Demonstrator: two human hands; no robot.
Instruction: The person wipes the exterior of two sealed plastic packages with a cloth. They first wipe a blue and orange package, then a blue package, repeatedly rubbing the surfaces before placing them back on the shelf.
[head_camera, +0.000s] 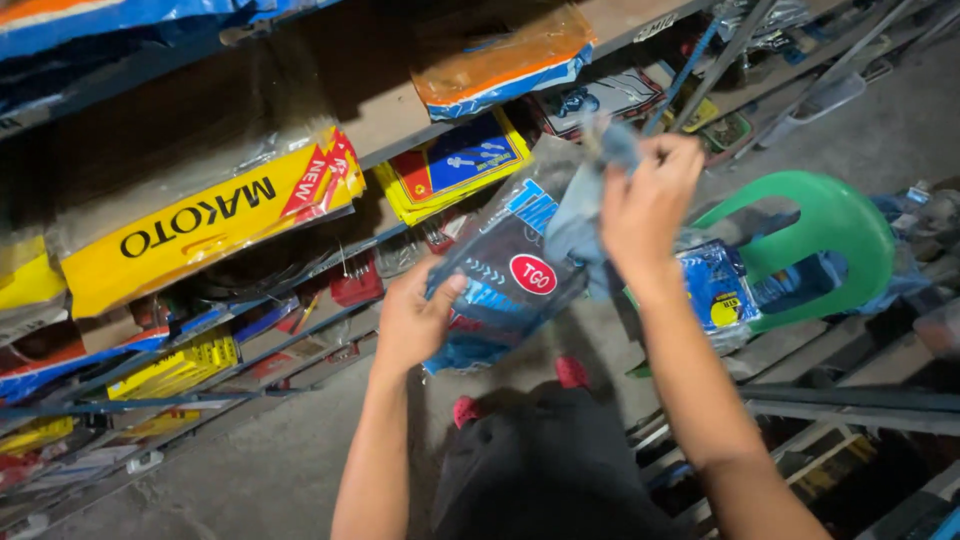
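Glossy clear plastic wraps the dark packet (505, 275) held at mid frame, with blue lettering and a red oval label on its face. Its long axis tilts from lower left to upper right. At far left, a long yellow package (200, 225) with a red corner flash lies on the wooden shelf (385, 115); a flat yellow-and-blue pack (455, 160) sits right of it, an orange-topped bag (500, 60) above. The left hand (412, 320) grips the packet's lower edge, thumb on front. The right hand (645, 200) pinches the bluish-grey top end (600, 150). A green plastic chair (830, 235) stands at right.
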